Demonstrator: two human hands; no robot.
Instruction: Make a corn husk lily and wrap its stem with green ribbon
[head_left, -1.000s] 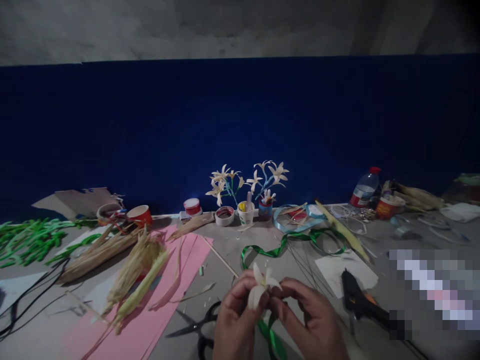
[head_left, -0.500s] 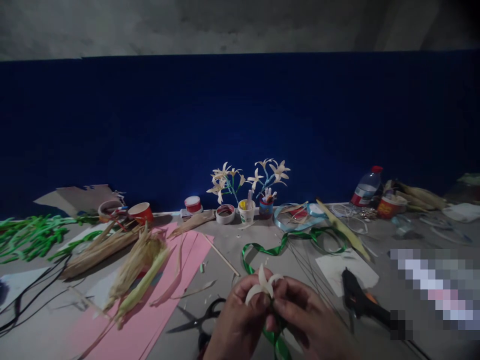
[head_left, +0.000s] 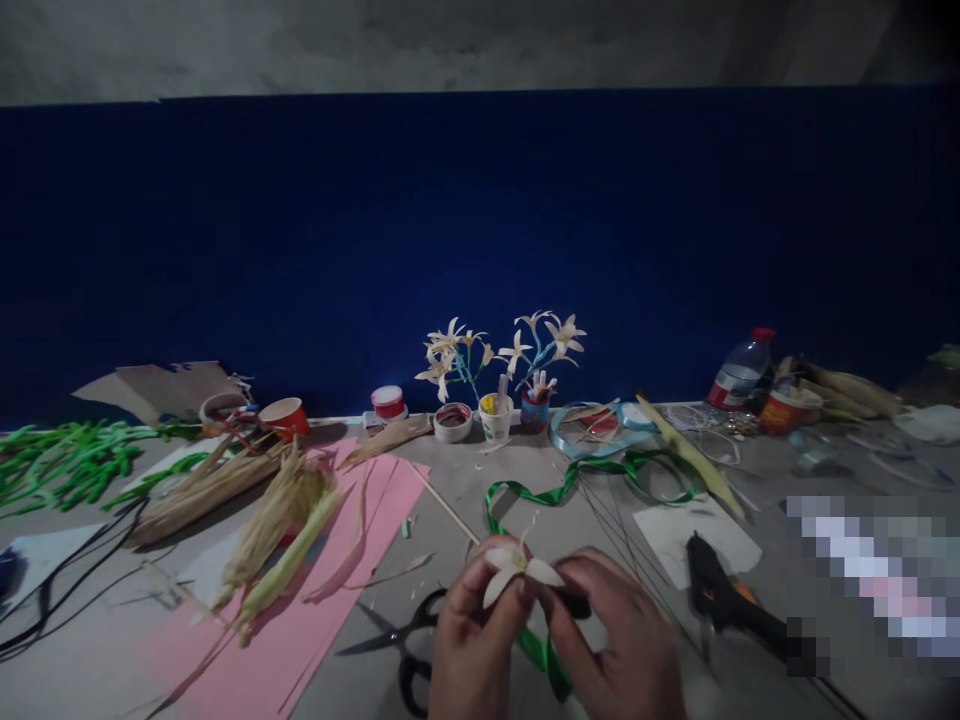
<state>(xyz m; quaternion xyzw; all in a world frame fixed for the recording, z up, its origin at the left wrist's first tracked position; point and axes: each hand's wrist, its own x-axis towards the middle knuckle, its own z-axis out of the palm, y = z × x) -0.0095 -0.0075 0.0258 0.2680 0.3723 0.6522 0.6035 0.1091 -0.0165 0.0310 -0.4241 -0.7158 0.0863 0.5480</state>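
A cream husk flower with a yellowish centre faces up between my hands, low in the middle of the head view. My left hand is closed around it, thumb just below the petals. The fingers of my right hand are pinched at its right side and underside; their exact contact is partly hidden. A green ribbon curls across the table beyond the flower, and a length of it shows beneath my hands. Black-handled scissors lie open just left of my left hand.
Pink paper and corn husks lie at left, with green pipe cleaners behind. Finished flowers stand at the back among paint pots. A black glue gun lies on the right, a bottle behind it.
The flower has tipped so its petals spread more openly toward me. My right hand has turned and shifted slightly lower along its right side. The view has moved a little.
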